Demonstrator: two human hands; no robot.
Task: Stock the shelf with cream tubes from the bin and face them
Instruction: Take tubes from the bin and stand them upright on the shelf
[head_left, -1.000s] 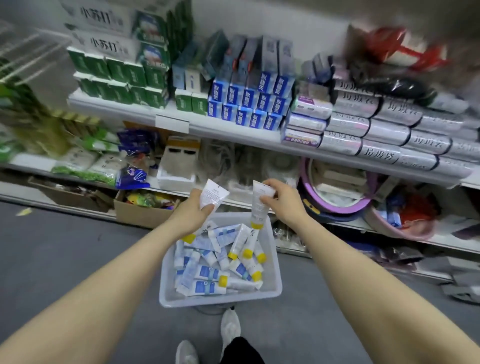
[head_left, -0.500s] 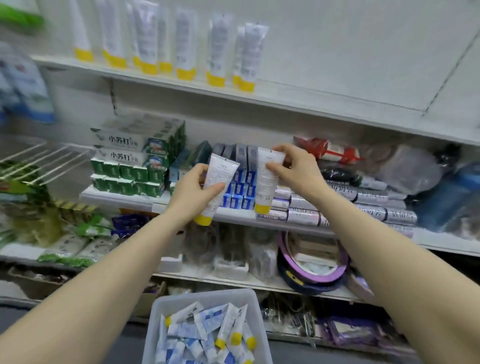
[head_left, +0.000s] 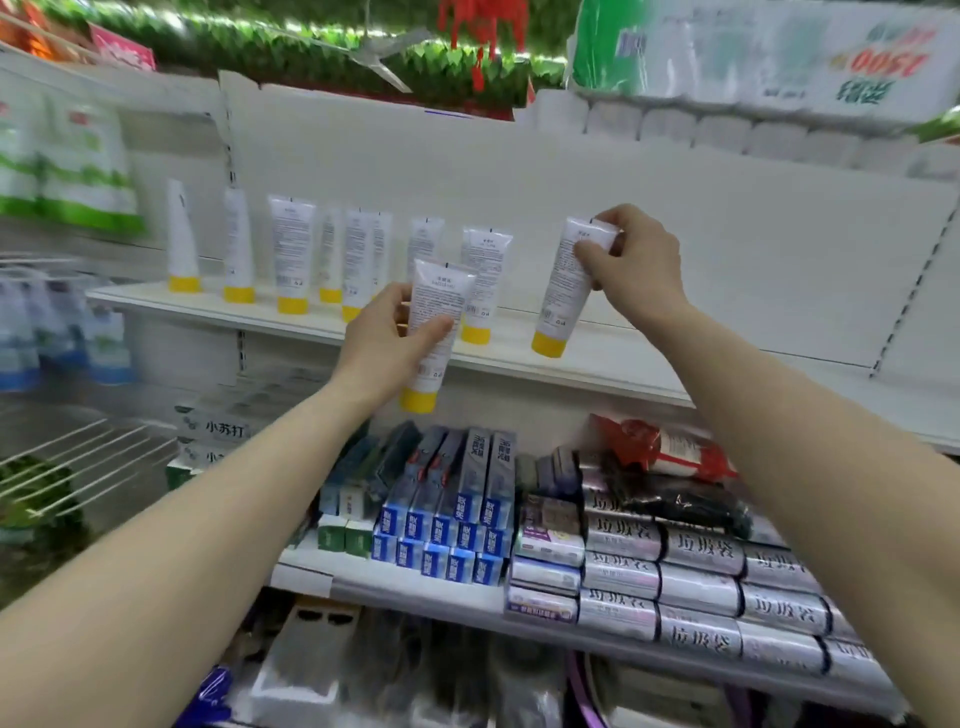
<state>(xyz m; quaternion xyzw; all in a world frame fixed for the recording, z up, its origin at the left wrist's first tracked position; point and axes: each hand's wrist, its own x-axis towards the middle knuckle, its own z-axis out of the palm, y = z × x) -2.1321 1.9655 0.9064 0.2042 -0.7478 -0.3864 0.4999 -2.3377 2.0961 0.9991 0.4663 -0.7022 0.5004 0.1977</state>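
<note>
Two hands apart, left hand (head_left: 382, 347) gripping left tube (head_left: 435, 332), right hand (head_left: 636, 265) pinching right tube (head_left: 563, 291)

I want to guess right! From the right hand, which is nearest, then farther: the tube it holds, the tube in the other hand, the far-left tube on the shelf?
1. Its own tube, in the right hand.
2. Left hand's tube, middle.
3. Far-left tube, shelf's left end.

Person, head-camera view: two forearms bare from elbow to wrist, no sleeves; left hand (head_left: 382, 345) and right hand (head_left: 636, 265) ungloved, without rings, watch or bracelet.
</note>
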